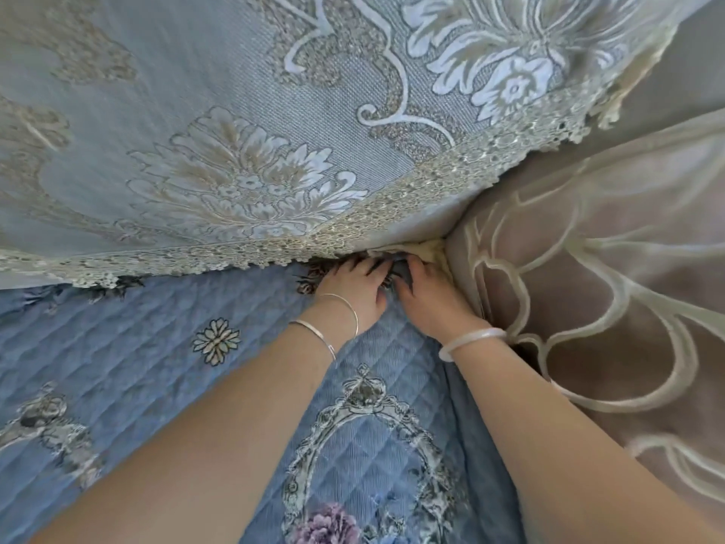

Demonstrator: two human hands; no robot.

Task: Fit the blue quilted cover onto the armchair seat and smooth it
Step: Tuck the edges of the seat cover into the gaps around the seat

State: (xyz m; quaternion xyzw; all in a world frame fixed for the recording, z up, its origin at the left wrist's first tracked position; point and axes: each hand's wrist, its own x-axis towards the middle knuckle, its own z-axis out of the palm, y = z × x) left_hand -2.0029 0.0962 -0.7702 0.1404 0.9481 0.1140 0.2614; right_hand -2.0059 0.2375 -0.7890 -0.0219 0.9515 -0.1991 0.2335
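Observation:
The blue quilted cover (pixel 157 331) with flower and oval motifs lies across the armchair seat and fills the lower left of the view. My left hand (pixel 349 288) and my right hand (pixel 423 296) sit side by side at the seat's back right corner. The fingers of both curl down onto the cover's dark patterned edge, where the seat meets the backrest and the armrest. Their fingertips are partly hidden in that gap, so I cannot see how much cloth each grips.
A blue backrest cover (pixel 243 111) with pale floral patterns and a lace hem hangs over the back of the seat. The brown armrest (pixel 588 288) with cream looping lines rises on the right, close against my right wrist.

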